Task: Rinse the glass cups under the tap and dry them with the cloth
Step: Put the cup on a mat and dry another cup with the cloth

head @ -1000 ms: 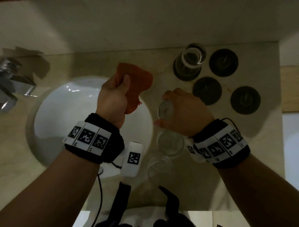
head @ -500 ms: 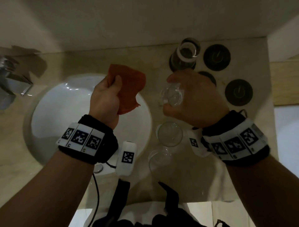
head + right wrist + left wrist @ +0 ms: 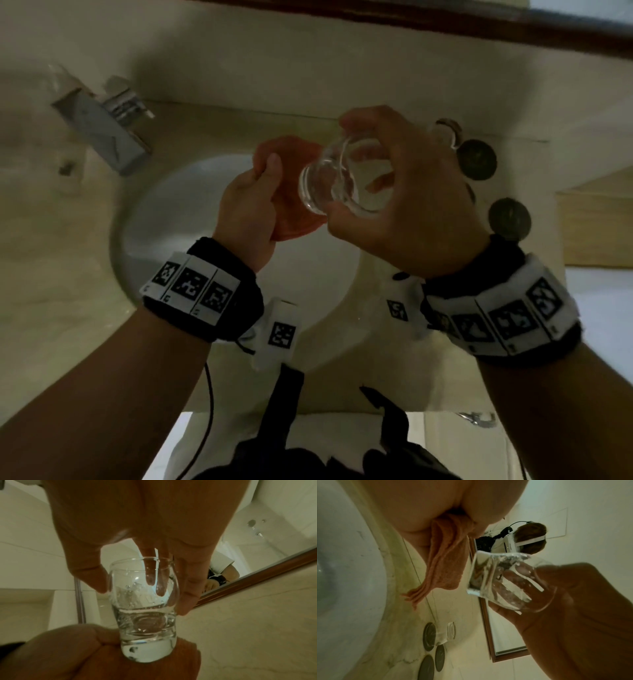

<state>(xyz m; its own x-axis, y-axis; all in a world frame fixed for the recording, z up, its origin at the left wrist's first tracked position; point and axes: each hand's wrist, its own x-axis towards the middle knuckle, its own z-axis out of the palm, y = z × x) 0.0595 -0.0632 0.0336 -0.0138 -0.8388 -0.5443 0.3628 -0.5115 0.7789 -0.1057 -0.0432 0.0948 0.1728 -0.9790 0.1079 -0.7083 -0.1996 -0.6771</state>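
Note:
My right hand grips a small clear glass cup tipped on its side above the sink's right rim. Its thick base points left toward the cloth. Droplets cling to the glass cup, with my thumb on one side and fingers on the other. My left hand holds a bunched orange cloth right beside that base. In the left wrist view the cloth hangs from my palm, close to the cup; I cannot tell if they touch. The tap stands at the back left, no water visible.
The white sink basin lies below both hands in a beige counter. At the right, dark round coasters sit on the counter; another glass stands on one. A wood-framed mirror runs along the back wall.
My right hand lifted the cup off the counter, turned it on its side and carried it left to the cloth. The left hand kept hold of the cloth. The two front glasses are out of sight.

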